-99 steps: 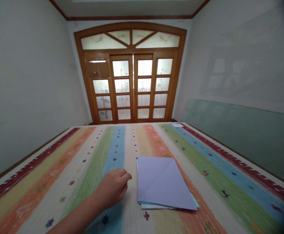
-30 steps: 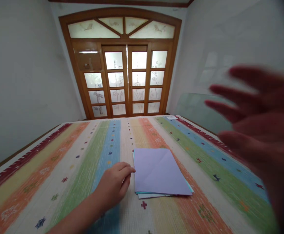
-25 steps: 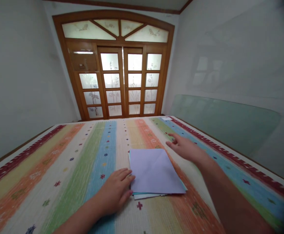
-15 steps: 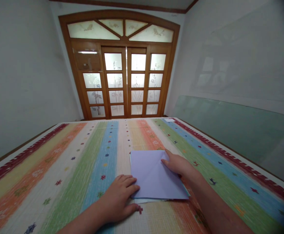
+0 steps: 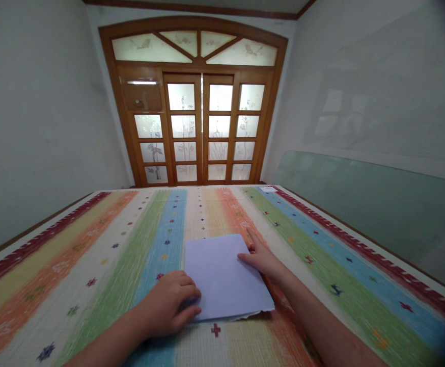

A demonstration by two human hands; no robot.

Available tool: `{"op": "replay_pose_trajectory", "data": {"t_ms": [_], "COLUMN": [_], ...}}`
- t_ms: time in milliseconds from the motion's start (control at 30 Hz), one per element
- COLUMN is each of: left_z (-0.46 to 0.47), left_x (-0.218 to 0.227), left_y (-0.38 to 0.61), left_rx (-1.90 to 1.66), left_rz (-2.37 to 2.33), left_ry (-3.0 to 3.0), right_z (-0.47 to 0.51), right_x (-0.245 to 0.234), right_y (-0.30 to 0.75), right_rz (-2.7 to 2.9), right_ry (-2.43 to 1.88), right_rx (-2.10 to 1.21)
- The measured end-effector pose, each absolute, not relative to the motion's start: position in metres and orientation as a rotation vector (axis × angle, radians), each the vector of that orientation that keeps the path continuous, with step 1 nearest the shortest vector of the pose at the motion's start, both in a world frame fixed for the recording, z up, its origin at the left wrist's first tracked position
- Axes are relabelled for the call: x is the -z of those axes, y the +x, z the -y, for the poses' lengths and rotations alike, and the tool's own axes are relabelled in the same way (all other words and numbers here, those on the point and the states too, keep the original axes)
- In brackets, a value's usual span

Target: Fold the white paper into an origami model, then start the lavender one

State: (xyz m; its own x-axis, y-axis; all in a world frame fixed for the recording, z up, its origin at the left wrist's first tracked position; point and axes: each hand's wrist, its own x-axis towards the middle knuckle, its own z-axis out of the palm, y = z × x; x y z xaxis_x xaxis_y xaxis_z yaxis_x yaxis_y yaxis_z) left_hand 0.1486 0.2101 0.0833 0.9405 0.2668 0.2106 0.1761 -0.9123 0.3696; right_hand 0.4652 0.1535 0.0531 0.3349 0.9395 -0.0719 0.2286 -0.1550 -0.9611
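Observation:
A stack of square paper sheets [image 5: 222,280] lies on the striped cloth in front of me, its top sheet plain lavender. Paler layers peek out unevenly along its near edge. My left hand [image 5: 171,303] is curled at the stack's left edge, with the thumb by the near left corner. At the right edge, my right hand [image 5: 262,260] grips the stack, thumb on top and index finger stretched past the far right side. The other right fingers are partly hidden beside or under the paper.
A tablecloth [image 5: 131,255] with colourful stripes and small motifs covers the wide table. A small white slip [image 5: 268,189] lies at its far right end. Beyond stand wooden doors with glass panes [image 5: 219,97]. A greenish glass panel [image 5: 360,188] is along the right wall.
The stack and both hands have moved left, and the paper has turned slightly. My right thumb has drawn back from the top sheet toward the right edge.

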Motion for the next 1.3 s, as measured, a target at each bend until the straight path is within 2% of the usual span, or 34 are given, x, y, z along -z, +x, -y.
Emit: {"op": "replay_pose_trajectory", "data": {"t_ms": [67, 167, 333, 433, 567, 700, 1300], "left_z": [-0.213, -0.218, -0.243, -0.262, -0.27, -0.261, -0.266], "left_x": [-0.08, -0.072, -0.051, -0.041, -0.039, -0.041, -0.035], "left_y": [0.146, 0.143, 0.14, 0.141, 0.144, 0.145, 0.142], "left_rx": [-0.364, -0.444, -0.976, -1.124, -0.942, -0.717, -0.938], "left_rz": [-0.314, -0.364, -0.766, -0.916, -0.837, -0.7, -0.81], "left_ry": [2.733, 2.673, 2.332, 1.886, 1.361, 1.164, 1.232], "right_z": [-0.153, -0.154, -0.155, -0.155, -0.156, -0.157, -0.158], "right_x": [-0.055, -0.056, -0.061, -0.065, -0.064, -0.054, -0.04], "right_y": [0.458, 0.45, 0.444, 0.44, 0.435, 0.434, 0.435], "right_rz": [0.965, 0.894, 0.872, 0.94, 0.995, 0.998, 1.156], "right_ry": [-1.436, -1.372, -1.241, -1.163, -1.112, -1.086, -1.246], "right_rx": [-1.05, -1.082, -1.134, -1.167, -1.175, -1.184, -1.017]}}
